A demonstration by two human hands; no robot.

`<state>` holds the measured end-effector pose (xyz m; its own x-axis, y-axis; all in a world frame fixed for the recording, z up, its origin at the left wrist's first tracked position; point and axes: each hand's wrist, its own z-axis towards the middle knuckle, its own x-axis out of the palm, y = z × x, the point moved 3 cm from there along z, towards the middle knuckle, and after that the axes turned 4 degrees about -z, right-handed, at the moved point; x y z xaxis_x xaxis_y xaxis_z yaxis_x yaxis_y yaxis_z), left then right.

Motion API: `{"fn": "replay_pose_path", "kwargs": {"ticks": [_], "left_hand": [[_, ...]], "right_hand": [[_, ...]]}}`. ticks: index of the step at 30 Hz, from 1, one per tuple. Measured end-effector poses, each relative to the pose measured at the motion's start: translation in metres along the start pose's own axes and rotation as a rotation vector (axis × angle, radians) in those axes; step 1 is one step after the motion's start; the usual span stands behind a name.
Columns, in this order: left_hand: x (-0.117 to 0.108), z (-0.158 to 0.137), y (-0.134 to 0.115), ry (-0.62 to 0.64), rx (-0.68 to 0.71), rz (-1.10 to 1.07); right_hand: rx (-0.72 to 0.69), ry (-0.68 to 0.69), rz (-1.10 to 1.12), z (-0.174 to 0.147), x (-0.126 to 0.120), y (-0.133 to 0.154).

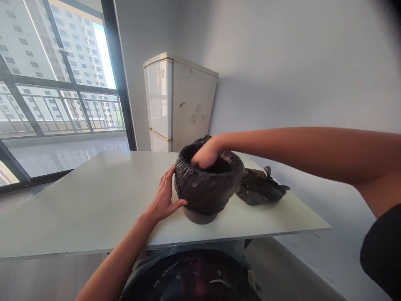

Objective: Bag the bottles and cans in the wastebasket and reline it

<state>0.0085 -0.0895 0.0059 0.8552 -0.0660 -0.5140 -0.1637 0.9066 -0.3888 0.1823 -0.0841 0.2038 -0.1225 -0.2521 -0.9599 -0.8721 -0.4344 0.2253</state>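
Observation:
A trash can (200, 216) stands upright on the table, its lower base showing beneath a black garbage bag (206, 188) that lines it and folds over the rim. My left hand (166, 196) rests against the can's left side, thumb and fingers spread on the bag. From the right, my right hand (208, 152) reaches down over the rim into the lined can. Its fingers are hidden inside, so what they touch does not show. Beside the can on the right lies a tied, crumpled black plastic bag (261, 188).
The pale table (94, 200) has its front edge close to my body and a corner at the right. A white refrigerator (191, 100) stands behind it. Large glass windows (62, 104) are at the left, a plain wall (297, 75) at the right.

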Motion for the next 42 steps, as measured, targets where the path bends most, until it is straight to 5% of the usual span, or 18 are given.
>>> {"fn": "replay_pose_path", "kwargs": {"ticks": [2,5,10,15,20,28,34,42], "left_hand": [[0.0,0.002,-0.003,-0.036,0.01,-0.029],[0.0,0.003,-0.009,-0.123,-0.011,-0.068],[-0.005,0.003,-0.008,-0.403,-0.099,0.031],[-0.008,0.0,-0.008,-0.502,-0.065,0.163],[-0.008,0.001,-0.008,-0.478,-0.031,0.194],[-0.009,0.004,-0.01,-0.473,-0.001,0.214],[-0.009,0.005,-0.011,-0.479,0.008,0.211],[-0.008,0.004,-0.008,-0.45,-0.023,0.195]], "right_hand": [[-0.024,0.232,-0.115,-0.03,-0.013,0.014],[-0.073,0.04,-0.16,-0.084,-0.023,0.033],[-0.073,-0.251,-0.135,-0.138,0.019,0.024],[0.016,-0.277,-0.286,-0.111,0.047,0.0],[0.097,-0.28,-0.476,-0.057,0.022,-0.039],[0.397,-0.27,-0.686,-0.005,-0.01,-0.145],[0.527,-0.236,-0.721,-0.014,-0.017,-0.203],[0.664,-0.206,-0.732,-0.07,-0.021,-0.266]]}}
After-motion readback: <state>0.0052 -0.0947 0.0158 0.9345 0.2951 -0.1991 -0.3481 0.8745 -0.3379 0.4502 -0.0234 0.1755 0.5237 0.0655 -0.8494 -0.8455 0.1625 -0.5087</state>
